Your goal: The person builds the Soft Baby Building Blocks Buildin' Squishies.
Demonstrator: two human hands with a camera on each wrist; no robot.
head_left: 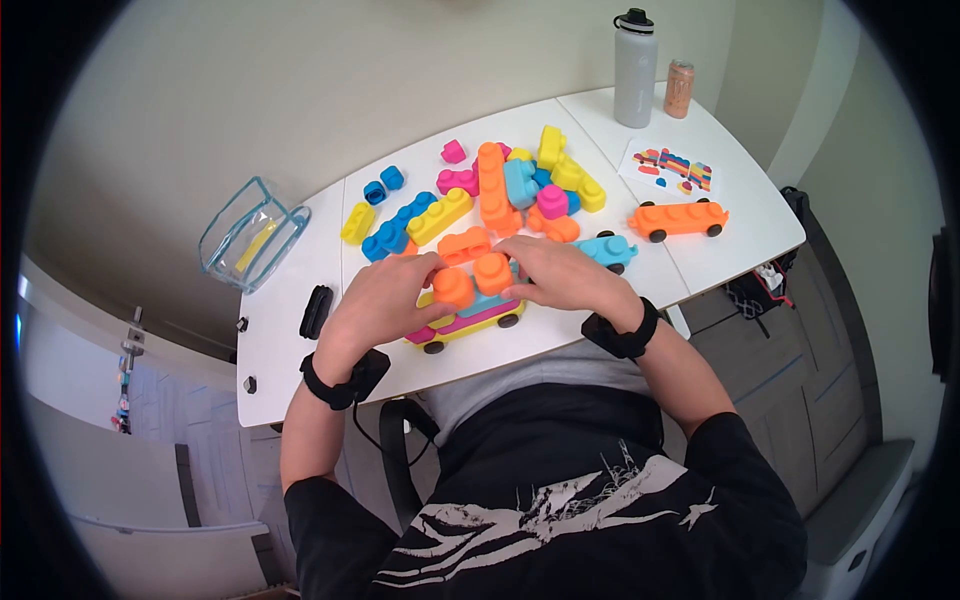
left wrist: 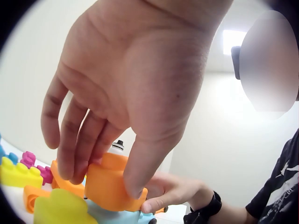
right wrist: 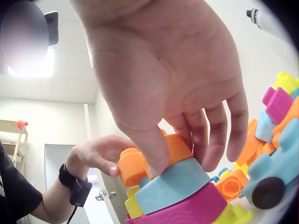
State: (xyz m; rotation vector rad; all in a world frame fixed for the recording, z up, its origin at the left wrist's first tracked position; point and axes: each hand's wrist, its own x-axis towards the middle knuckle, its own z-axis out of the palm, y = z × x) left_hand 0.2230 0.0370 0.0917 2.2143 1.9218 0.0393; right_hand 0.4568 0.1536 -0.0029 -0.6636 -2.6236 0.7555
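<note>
The left-hand orange piece (head_left: 453,288) is pinched between the thumb and fingers of the left hand (head_left: 385,295), and the right-hand orange piece (head_left: 492,272) is pinched in the same way by the right hand (head_left: 565,275); whether these two studded pieces are joined as one block cannot be told. Both are held atop a light-blue building block (right wrist: 175,186), below which a magenta block (right wrist: 187,210) is carried on a yellow wheeled base (head_left: 484,326), at the near edge of the white table (head_left: 560,350). The orange pieces are judged light, slightly yielding and hardly fragile, with a matte surface unlikely to slip; they are best grasped by their side walls, with the studs left free, while sideways force on the stack is best avoided lest the wheels roll. Just beyond the stack, at 12 o'clock, an orange block (head_left: 465,245) is seen, with a long orange block (head_left: 493,190) behind it. At 11 o'clock a long yellow block (head_left: 440,217) is placed. At 2 o'clock are found a light-blue wheeled base (head_left: 605,250) and, farther out, an orange wheeled base (head_left: 682,218) and a printed picture sheet (head_left: 672,170). A gray bottle (head_left: 635,75) is stood at 1 o'clock; at 9 o'clock a black case (head_left: 316,312) is set.
</note>
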